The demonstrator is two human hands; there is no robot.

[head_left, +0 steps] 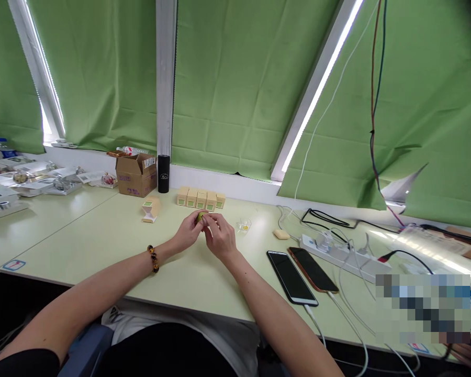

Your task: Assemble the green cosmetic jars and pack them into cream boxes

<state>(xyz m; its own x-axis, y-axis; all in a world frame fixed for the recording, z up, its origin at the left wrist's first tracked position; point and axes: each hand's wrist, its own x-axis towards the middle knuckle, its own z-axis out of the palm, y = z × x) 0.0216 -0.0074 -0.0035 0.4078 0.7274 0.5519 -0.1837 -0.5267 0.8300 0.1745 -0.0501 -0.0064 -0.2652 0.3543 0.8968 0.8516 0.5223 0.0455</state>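
Over the middle of the pale table, my left hand (pixel 186 232) and my right hand (pixel 220 235) meet at the fingertips. Between them is a small round green object (pixel 200 215), mostly covered by fingers, so its kind is unclear. Both hands are closed on it in a pinch. Just right of my hands lies a small clear plastic piece (pixel 244 225) with a yellow spot. Beyond them stands a row of several small tan boxes (pixel 201 199) with green labels. An open small carton (pixel 151 209) lies to the left of the row.
A cardboard box (pixel 136 175) and a black tumbler (pixel 164 174) stand at the back left. Two phones (pixel 292 277) with cables lie at right, by a white power strip (pixel 345 257). Packaged items (pixel 58 180) cover the far left. A tan piece (pixel 281 234) sits near the cables.
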